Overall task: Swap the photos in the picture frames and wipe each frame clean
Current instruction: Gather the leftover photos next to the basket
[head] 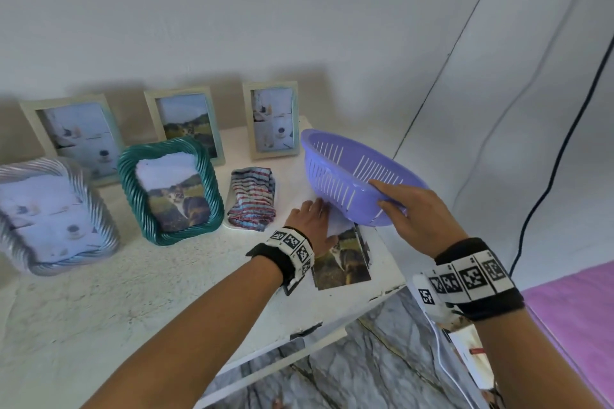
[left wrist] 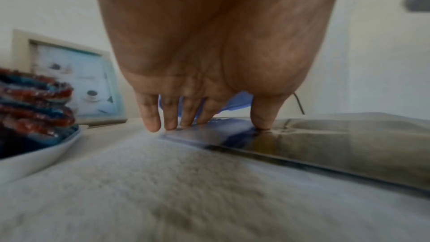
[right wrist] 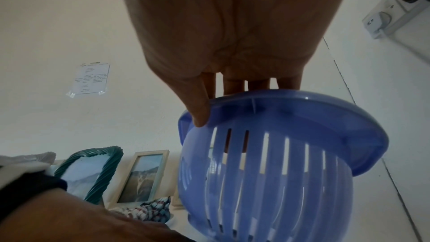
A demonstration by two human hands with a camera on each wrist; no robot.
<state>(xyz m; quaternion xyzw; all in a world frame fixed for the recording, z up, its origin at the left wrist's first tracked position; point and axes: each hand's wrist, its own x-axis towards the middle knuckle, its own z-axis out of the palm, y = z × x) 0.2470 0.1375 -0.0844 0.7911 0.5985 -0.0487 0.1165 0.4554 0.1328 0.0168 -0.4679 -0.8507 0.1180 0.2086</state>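
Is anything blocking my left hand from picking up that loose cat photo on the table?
Nothing visible does. Your left hand already rests on the loose cat photo, fingers and thumb touching it. The purple basket, gripped by your right hand, is tilted up over the photo's far end.

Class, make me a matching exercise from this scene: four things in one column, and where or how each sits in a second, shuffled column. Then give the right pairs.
Things
1. purple colander
2. striped cloth
3. loose cat photo
4. teal twisted frame

States
A. flat under the left hand
B. standing, holding a cat photo
C. lifted in the right hand
D. folded on a white dish

Pairs: 1-C, 2-D, 3-A, 4-B
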